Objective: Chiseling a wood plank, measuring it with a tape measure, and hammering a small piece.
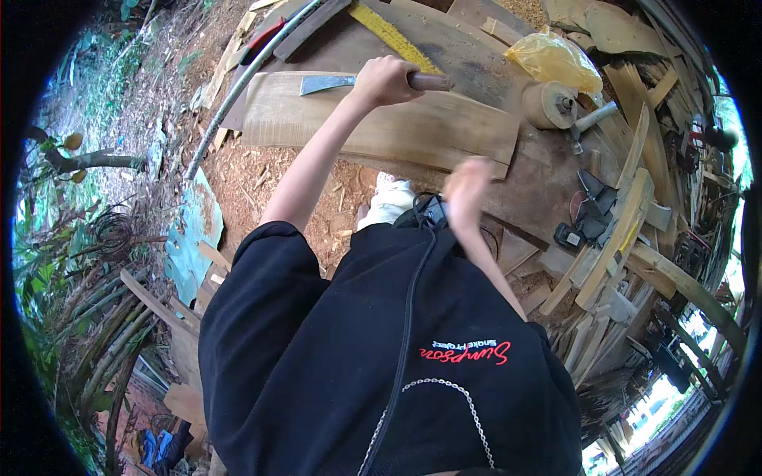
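My left hand (385, 81) is wrapped round the wooden handle of a wide chisel (327, 84), whose flat metal blade points left. The chisel is over a long, smooth wooden board (381, 127) lying across the bench before me. My right hand (468, 187) is near the board's front edge, close to my waist. Motion smears its fingers, so I cannot make out whether it holds anything.
A round wooden block (545, 105) and a yellow plastic bag (556, 62) lie right of the board. Behind it are a yellow measuring strip (390, 36) and a red-handled tool (260, 41). A black power tool (591, 210) and scrap planks (615, 246) crowd the right.
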A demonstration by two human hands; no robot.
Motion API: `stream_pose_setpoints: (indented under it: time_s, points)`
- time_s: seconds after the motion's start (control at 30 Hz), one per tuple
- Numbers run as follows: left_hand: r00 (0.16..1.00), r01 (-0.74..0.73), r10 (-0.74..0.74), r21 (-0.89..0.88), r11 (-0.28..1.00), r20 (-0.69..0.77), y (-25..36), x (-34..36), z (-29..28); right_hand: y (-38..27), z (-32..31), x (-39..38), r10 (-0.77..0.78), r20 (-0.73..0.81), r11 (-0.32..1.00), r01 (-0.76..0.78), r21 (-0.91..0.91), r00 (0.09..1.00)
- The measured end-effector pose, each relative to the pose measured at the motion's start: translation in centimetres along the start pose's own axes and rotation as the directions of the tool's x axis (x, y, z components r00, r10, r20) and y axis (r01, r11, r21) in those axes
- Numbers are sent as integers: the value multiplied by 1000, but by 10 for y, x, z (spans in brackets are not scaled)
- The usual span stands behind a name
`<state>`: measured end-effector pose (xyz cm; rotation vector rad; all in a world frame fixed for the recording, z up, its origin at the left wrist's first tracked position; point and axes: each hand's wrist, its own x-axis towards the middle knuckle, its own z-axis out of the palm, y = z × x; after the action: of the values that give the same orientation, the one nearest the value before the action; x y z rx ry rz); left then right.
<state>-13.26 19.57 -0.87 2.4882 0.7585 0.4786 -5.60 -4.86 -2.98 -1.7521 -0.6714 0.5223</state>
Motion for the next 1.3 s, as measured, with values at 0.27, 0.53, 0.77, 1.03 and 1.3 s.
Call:
stream_pose_setpoints:
  time_s: [0.27, 0.53, 0.77, 1.03, 1.3]
  points:
    - [994, 109, -110, 85, 990, 12, -48, -21, -25, -82, -29, 30, 245, -201, 918, -161, 362, 949]
    - [990, 134, -140, 180, 974, 19, -71, -21, -30, -52, 28, 0, 356, 341, 921, -265, -284, 870]
    - [977, 100, -77, 110, 989, -201, -16, 8, -31, -57, -63, 26, 334, -77, 934, -319, 165, 939]
    - [934, -261, 324, -331, 907, 152, 215, 27, 84, -85, -167, -1, 305, -505, 946, -196, 257, 808]
    - [884, -357, 431, -336, 871, 178, 254, 38, 127, -106, -213, -19, -116, -932, 993, 75, -96, 343]
